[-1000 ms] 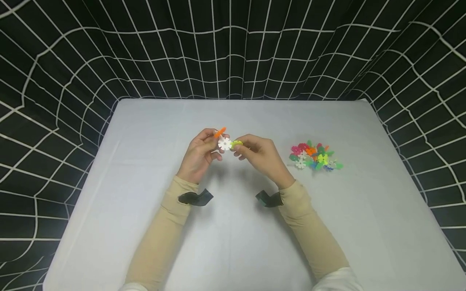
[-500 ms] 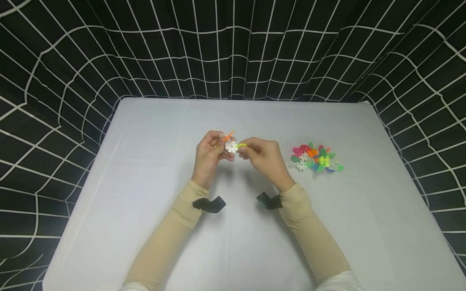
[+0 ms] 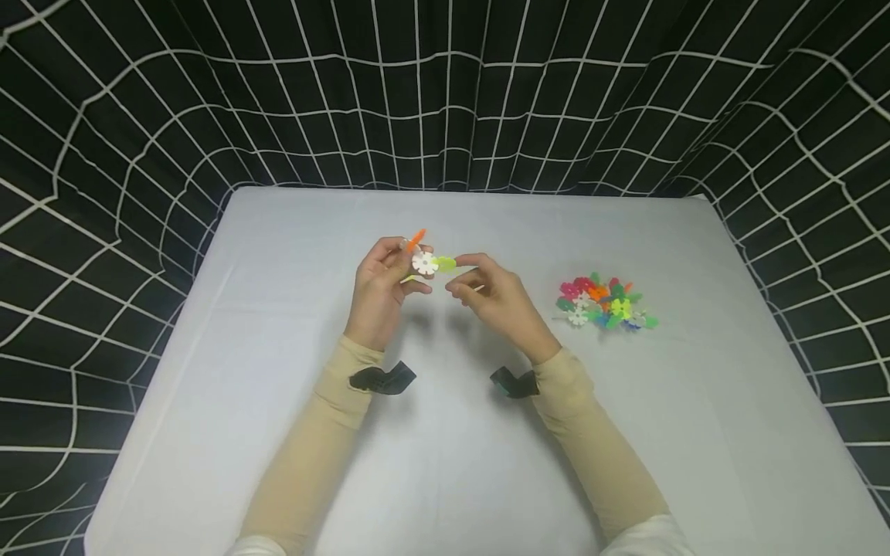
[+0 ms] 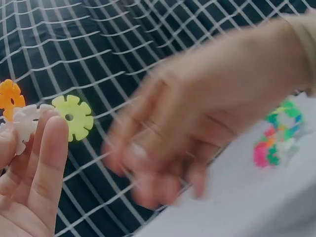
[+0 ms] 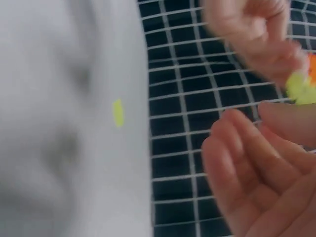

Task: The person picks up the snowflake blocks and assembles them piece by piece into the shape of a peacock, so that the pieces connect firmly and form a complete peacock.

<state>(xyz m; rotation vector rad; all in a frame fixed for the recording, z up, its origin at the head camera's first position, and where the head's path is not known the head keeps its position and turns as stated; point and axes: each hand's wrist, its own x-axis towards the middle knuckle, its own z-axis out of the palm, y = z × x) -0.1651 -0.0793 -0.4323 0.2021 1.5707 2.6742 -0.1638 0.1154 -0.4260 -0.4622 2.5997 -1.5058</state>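
My left hand (image 3: pixel 381 289) pinches a small joined cluster of plastic snowflake building discs. In it are a white disc (image 3: pixel 425 263), an orange disc (image 3: pixel 416 239) and a yellow-green disc (image 4: pixel 73 117) that sticks out to the right. My right hand (image 3: pixel 497 293) is beside the cluster, fingers loosely bent and apart, holding nothing. Its index fingertip lies close to the yellow-green disc; I cannot tell whether they touch. Against the white table, the right wrist view shows a separate yellow-green sliver (image 5: pixel 118 112); whether it lies there or is in the air is unclear.
A pile of mixed-colour discs (image 3: pixel 605 301) lies on the white table (image 3: pixel 445 463), to the right of my hands. Black curtains with a white grid (image 3: pixel 445 93) stand round the back and sides. Dark straps (image 3: pixel 382 378) stick out from both sleeves.
My right fingers have let go of the yellow-green disc and spread apart. The left hand went right, then back left and slightly up with the cluster. A yellow-green sliver has appeared below it.
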